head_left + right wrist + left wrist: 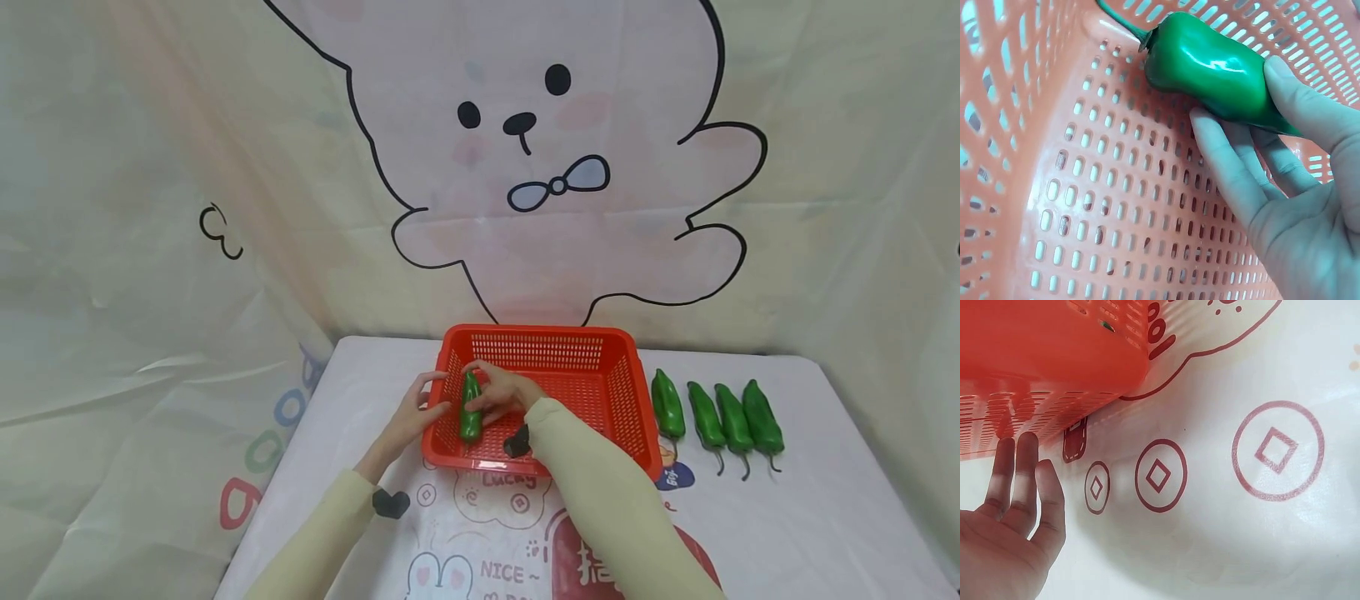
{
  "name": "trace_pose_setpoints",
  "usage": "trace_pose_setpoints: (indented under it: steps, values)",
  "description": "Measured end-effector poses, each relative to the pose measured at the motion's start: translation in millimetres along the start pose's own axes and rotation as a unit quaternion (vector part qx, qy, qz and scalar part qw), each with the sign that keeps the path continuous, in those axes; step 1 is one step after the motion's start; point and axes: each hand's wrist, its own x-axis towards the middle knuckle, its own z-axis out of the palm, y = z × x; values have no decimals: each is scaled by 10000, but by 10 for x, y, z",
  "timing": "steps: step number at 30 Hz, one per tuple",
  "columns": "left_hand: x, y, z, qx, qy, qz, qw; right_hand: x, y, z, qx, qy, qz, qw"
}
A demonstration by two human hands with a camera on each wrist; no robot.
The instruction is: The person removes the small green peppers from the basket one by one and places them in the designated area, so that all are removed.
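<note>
In the head view my right hand (506, 390) is inside the red plastic basket (553, 331), near its left wall. It holds a green pepper (470, 417), whose stem points toward me. The right wrist view shows the thumb on one side of the glossy pepper (1210, 59) and fingers beneath it, over the slotted basket floor (1104, 194). At the basket's left side is my left hand (408, 417). Seen from the left wrist, its fingers are loosely extended, the fingertips at the outside of the basket wall (1041, 353), and they grip nothing.
Several green peppers (733, 419) lie in a row on the white printed tabletop (817, 500), right of the basket. Their stems point toward me. A curtain with a cartoon bear (525, 250) hangs behind the table.
</note>
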Motion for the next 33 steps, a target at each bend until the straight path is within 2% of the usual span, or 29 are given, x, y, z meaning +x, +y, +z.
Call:
trace_pose_setpoints:
  steps: [6,13,26,33]
  values:
    - [6,2,12,55,38,-23,10000,-13,-30,-86,360,220,-222,9989]
    - [22,-48,1,49,48,-14,10000,-14,-134,-232,761,252,-400,9960]
    - [8,-32,14,-1,-23,-16,10000,-99,-357,-330,729,653,-1203,9879]
    - [-17,3,17,85,96,-105,9999,-215,-469,-355,746,752,-1610,9813]
